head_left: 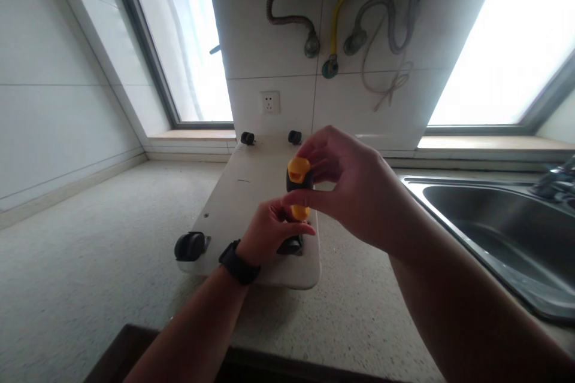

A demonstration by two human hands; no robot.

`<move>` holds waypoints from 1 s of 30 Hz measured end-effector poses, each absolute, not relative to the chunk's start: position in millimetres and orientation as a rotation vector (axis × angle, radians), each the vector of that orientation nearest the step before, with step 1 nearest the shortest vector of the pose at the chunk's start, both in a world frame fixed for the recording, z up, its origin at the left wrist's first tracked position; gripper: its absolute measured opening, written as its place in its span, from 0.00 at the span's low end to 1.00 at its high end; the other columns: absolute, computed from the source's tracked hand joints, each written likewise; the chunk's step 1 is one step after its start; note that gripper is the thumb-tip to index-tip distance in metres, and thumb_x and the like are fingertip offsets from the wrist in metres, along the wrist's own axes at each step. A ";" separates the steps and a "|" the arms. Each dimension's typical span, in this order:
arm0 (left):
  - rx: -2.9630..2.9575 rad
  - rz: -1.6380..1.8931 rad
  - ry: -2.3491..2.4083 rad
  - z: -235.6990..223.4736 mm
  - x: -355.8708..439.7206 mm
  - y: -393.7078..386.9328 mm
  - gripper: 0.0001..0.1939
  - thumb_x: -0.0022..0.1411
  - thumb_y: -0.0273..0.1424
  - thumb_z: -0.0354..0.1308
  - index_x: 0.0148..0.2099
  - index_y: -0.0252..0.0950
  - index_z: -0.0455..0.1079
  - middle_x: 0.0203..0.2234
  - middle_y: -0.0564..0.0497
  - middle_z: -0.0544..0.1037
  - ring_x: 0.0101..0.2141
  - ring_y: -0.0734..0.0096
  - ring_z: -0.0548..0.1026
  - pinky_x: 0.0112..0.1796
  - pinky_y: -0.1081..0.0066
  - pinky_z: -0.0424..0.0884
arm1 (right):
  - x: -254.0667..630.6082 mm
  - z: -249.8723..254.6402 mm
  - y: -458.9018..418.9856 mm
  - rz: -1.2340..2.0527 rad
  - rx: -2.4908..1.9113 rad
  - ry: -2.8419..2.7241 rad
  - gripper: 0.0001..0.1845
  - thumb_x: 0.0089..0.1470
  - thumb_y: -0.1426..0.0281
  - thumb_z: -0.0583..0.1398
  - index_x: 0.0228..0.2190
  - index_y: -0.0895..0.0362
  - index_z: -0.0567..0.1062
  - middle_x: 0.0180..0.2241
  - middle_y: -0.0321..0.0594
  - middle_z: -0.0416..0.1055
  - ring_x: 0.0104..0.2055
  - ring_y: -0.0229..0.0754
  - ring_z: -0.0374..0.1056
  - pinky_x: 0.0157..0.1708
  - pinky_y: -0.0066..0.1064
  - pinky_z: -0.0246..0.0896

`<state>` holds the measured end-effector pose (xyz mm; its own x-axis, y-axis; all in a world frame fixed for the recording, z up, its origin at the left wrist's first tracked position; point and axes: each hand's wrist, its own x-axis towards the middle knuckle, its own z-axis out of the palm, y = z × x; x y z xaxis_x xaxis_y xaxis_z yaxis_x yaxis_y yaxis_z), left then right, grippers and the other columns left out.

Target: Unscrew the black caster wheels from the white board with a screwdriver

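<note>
A white board (260, 176) with rounded corners lies on the counter, with black caster wheels on it. My right hand (344, 182) is closed around the upper part of a screwdriver (299, 171) with a black and orange handle, held upright over the board's near right corner. Just below, my left hand (272, 227) has its fingers curled round the lower orange part of the same tool, thumb stretched out. Under that thumb sits a caster (291, 245), partly covered. Both the tool's tip and any screw are hidden.
Another caster (190, 246) sits at the board's near left corner, with two more (247, 138) at its far end. To the right, a steel sink (494, 215) with a faucet is set into the speckled counter (112, 263). Hoses (335, 18) and a socket (270, 102) are on the wall.
</note>
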<state>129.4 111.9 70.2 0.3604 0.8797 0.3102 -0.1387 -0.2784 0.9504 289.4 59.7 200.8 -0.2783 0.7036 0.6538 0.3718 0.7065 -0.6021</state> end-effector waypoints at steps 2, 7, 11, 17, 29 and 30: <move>1.515 1.137 0.648 74.1 128.3 110.9 0.14 0.49 0.31 0.76 0.35 0.32 0.76 0.30 0.50 0.81 0.30 0.73 0.76 0.34 0.73 0.72 | 290.7 200.2 63.5 0.491 -0.796 -1.889 0.22 0.44 0.65 0.73 0.39 0.54 0.72 0.37 0.35 0.77 0.37 0.40 0.76 0.37 0.35 0.76; 1.597 1.043 0.561 77.7 119.2 110.4 0.12 0.62 0.34 0.67 0.47 0.35 0.80 0.43 0.44 0.83 0.43 0.68 0.80 0.47 0.68 0.73 | 300.2 200.8 68.9 0.588 -0.724 -1.976 0.19 0.50 0.68 0.70 0.42 0.54 0.70 0.41 0.37 0.78 0.41 0.41 0.77 0.43 0.37 0.76; 1.654 1.002 0.549 76.3 115.7 110.2 0.11 0.64 0.33 0.65 0.45 0.34 0.81 0.41 0.43 0.84 0.43 0.66 0.81 0.48 0.66 0.74 | 305.2 202.6 65.4 0.599 -0.678 -2.106 0.16 0.56 0.70 0.66 0.44 0.54 0.68 0.45 0.38 0.76 0.46 0.40 0.76 0.46 0.35 0.75; 1.644 1.068 0.648 76.9 121.4 107.3 0.06 0.61 0.32 0.67 0.37 0.34 0.81 0.33 0.47 0.84 0.35 0.70 0.80 0.41 0.70 0.74 | 301.2 204.6 58.3 0.160 -0.807 -2.130 0.18 0.56 0.61 0.66 0.44 0.56 0.72 0.40 0.39 0.75 0.37 0.38 0.72 0.34 0.32 0.72; 1.555 1.133 0.747 78.3 124.0 105.6 0.10 0.52 0.34 0.73 0.32 0.33 0.79 0.28 0.50 0.82 0.29 0.72 0.76 0.33 0.71 0.72 | 299.0 205.5 53.4 0.239 -0.773 -2.171 0.21 0.59 0.70 0.61 0.55 0.56 0.73 0.46 0.38 0.77 0.46 0.37 0.74 0.48 0.31 0.71; 1.584 1.151 0.766 78.1 124.6 105.4 0.11 0.52 0.34 0.73 0.32 0.32 0.78 0.28 0.49 0.81 0.29 0.71 0.76 0.33 0.71 0.72 | 298.2 205.6 52.9 0.191 -0.773 -2.188 0.21 0.59 0.69 0.61 0.54 0.56 0.73 0.46 0.38 0.77 0.46 0.37 0.73 0.47 0.32 0.70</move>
